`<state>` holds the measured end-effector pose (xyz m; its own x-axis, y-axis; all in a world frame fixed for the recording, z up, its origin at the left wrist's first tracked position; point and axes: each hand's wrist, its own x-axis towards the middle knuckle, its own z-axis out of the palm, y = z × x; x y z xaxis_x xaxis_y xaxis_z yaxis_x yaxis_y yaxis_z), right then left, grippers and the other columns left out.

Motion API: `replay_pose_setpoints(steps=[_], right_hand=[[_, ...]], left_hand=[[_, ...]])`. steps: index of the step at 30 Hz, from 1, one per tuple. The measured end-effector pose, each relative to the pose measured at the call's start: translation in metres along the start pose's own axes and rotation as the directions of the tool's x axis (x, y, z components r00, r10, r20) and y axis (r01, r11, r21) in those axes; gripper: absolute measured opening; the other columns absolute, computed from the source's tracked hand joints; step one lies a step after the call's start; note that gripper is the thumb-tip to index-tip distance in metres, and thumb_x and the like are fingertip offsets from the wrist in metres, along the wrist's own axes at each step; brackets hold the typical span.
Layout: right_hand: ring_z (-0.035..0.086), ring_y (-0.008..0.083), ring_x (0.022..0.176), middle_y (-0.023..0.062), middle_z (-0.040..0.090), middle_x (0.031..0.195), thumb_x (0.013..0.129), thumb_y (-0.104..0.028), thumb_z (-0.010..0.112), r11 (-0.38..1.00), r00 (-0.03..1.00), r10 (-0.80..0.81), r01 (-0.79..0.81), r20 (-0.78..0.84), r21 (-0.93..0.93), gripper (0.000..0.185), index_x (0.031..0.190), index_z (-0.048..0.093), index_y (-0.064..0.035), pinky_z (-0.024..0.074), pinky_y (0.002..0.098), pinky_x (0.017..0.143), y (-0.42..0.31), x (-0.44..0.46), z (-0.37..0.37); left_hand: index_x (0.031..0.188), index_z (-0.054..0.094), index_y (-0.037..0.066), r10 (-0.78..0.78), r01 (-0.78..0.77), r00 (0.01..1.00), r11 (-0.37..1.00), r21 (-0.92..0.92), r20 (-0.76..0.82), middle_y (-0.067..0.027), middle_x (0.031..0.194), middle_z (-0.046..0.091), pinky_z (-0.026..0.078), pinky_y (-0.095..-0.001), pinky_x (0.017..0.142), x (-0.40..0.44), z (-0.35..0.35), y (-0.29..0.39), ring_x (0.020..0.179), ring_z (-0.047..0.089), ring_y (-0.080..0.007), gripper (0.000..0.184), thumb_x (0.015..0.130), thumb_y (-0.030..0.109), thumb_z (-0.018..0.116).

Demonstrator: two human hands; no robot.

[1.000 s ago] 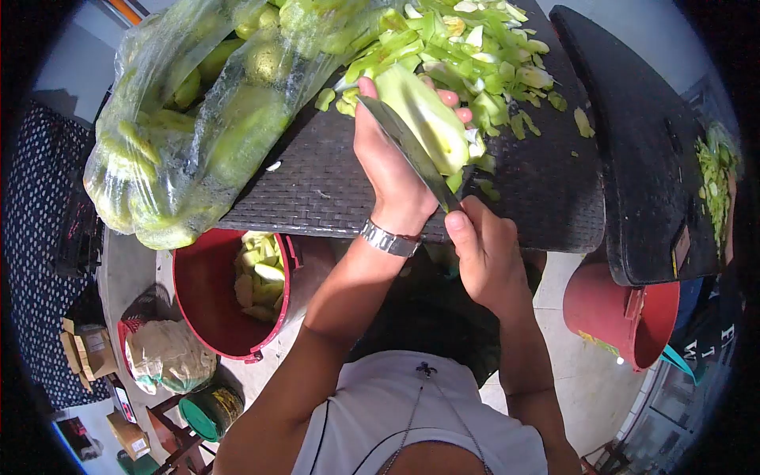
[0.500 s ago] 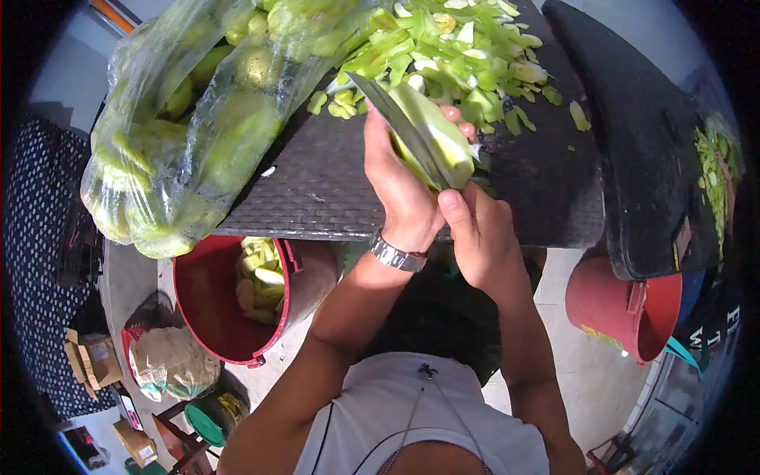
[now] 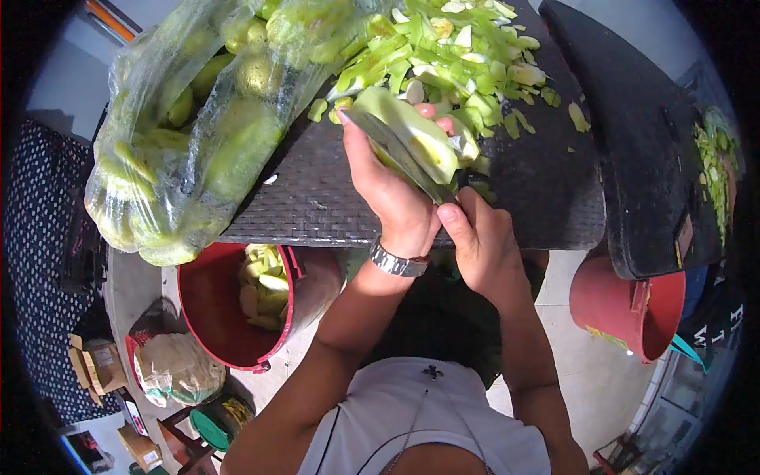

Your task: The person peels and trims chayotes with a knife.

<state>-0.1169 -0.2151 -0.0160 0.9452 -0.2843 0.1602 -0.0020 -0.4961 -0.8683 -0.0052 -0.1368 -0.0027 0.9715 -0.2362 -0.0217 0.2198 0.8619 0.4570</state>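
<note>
My left hand [image 3: 384, 178], with a metal-banded watch [image 3: 397, 259] at its wrist, cradles a pale-green peeled piece of what looks like chayote [image 3: 416, 134]. Its fingertips show beyond the far side of the piece. Closed around the knife's handle, which is mostly hidden, is my right hand [image 3: 479, 237]. The knife blade [image 3: 388, 142] lies along the near side of the piece, slanting up and left beside my left thumb. Green and white peelings [image 3: 467, 59] are heaped just beyond my hands on the dark woven tabletop [image 3: 317, 198].
A clear plastic bag [image 3: 182, 158] of whole green produce hangs over the table's left edge. Below it, a red bucket [image 3: 210, 317] holds cut pale pieces [image 3: 265, 289]. A dark chair-like back [image 3: 633, 134] stands at right, above another red bucket [image 3: 633, 309].
Both hands have shifted slightly, the left one left and a little down, with the piece and the knife. The piece has turned a little, and the blade remains along its near side.
</note>
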Motion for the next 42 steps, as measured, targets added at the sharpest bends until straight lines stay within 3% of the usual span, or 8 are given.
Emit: replay_pose_setpoints(steps=[6, 9, 15, 21, 27, 30, 34, 42], right_hand=[[0.067, 0.0487, 0.074, 0.0249, 0.066, 0.074, 0.103, -0.041, 0.060, 1.000, 1.000, 0.006, -0.006, 0.010, -0.022, 0.044, 0.098, 0.059, 0.0028, 0.0493, 0.0511, 0.062, -0.001, 0.000, 0.000], [0.049, 0.0408, 0.057, 0.0225, 0.050, 0.065, 0.109, -0.041, 0.047, 0.998, 0.999, 0.006, -0.004, -0.032, 0.070, 0.050, 0.082, 0.049, 0.0011, 0.0399, 0.0443, 0.057, -0.007, -0.002, 0.004], [0.067, 0.0506, 0.084, 0.0295, 0.067, 0.081, 0.105, -0.042, 0.056, 0.972, 0.999, 0.048, -0.049, 0.009, 0.232, 0.046, 0.101, 0.063, 0.0029, 0.0520, 0.0503, 0.069, -0.010, 0.006, 0.001], [0.068, 0.0500, 0.083, 0.0275, 0.068, 0.081, 0.103, -0.043, 0.059, 0.984, 0.998, 0.058, -0.056, -0.004, 0.169, 0.047, 0.113, 0.059, 0.0030, 0.0523, 0.0498, 0.073, -0.008, -0.001, 0.002], [0.064, 0.0219, 0.060, 0.0126, 0.063, 0.068, 0.104, -0.042, 0.061, 0.911, 0.916, 0.344, -0.379, 0.207, 0.164, 0.044, 0.117, 0.059, 0.0004, 0.0469, 0.0373, 0.057, -0.013, -0.033, -0.028], [0.056, 0.0092, 0.055, 0.0060, 0.060, 0.065, 0.106, -0.038, 0.057, 0.711, 0.868, 0.359, -0.493, 0.343, 0.501, 0.039, 0.114, 0.061, 0.0000, 0.0414, 0.0286, 0.051, -0.019, -0.029, -0.046], [0.057, 0.0104, 0.047, 0.0048, 0.059, 0.060, 0.109, -0.030, 0.051, 0.854, 0.918, 0.379, -0.396, 0.118, 0.336, 0.034, 0.103, 0.064, 0.0004, 0.0444, 0.0290, 0.046, -0.023, -0.022, -0.031], [0.057, 0.0117, 0.044, 0.0041, 0.059, 0.058, 0.109, -0.026, 0.049, 0.877, 0.921, 0.369, -0.389, 0.123, 0.283, 0.031, 0.097, 0.062, -0.0005, 0.0448, 0.0296, 0.045, -0.025, -0.026, -0.032]], left_hand=[[0.121, 0.054, 0.003, 0.092, -0.093, 0.996, 0.994, 0.057, 0.012, -0.0189, 0.100, 0.065, 0.056, -0.0426, 0.077, -0.004, 0.001, -0.005, 0.083, 0.066, -0.0324, 0.057, 0.108, 0.056, 0.036], [0.120, 0.054, 0.003, 0.111, -0.112, 0.994, 0.990, 0.090, 0.015, -0.0197, 0.100, 0.064, 0.056, -0.0450, 0.078, -0.004, 0.001, -0.007, 0.083, 0.065, -0.0338, 0.057, 0.108, 0.055, 0.035], [0.114, 0.055, 0.001, 0.122, -0.123, 0.992, 0.988, 0.095, 0.015, -0.0152, 0.094, 0.066, 0.056, -0.0372, 0.073, -0.015, 0.005, -0.020, 0.076, 0.066, -0.0248, 0.058, 0.110, 0.054, 0.033], [0.114, 0.056, 0.003, 0.036, -0.033, 0.999, 0.986, 0.165, -0.014, -0.0154, 0.094, 0.065, 0.057, -0.0387, 0.071, -0.005, 0.007, -0.009, 0.075, 0.066, -0.0269, 0.059, 0.107, 0.059, 0.039], [0.116, 0.057, 0.000, -0.102, 0.101, 0.995, 0.994, 0.038, 0.010, -0.0190, 0.101, 0.066, 0.056, -0.0461, 0.082, 0.053, -0.019, 0.033, 0.089, 0.066, -0.0350, 0.064, 0.103, 0.061, 0.045], [0.114, 0.061, 0.002, -0.208, 0.207, 0.978, 0.978, 0.037, 0.012, -0.0173, 0.098, 0.070, 0.059, -0.0427, 0.080, 0.044, -0.013, 0.041, 0.088, 0.071, -0.0305, 0.054, 0.102, 0.054, 0.052], [0.116, 0.062, 0.002, -0.322, 0.320, 0.946, 0.946, 0.048, 0.048, -0.0157, 0.098, 0.072, 0.061, -0.0402, 0.077, 0.035, -0.014, 0.042, 0.084, 0.073, -0.0285, 0.048, 0.101, 0.048, 0.059], [0.118, 0.064, -0.001, -0.235, 0.219, 0.969, 0.960, 0.173, 0.076, -0.0180, 0.104, 0.073, 0.060, -0.0378, 0.082, 0.028, -0.013, 0.040, 0.090, 0.073, -0.0278, 0.046, 0.099, 0.041, 0.062]])
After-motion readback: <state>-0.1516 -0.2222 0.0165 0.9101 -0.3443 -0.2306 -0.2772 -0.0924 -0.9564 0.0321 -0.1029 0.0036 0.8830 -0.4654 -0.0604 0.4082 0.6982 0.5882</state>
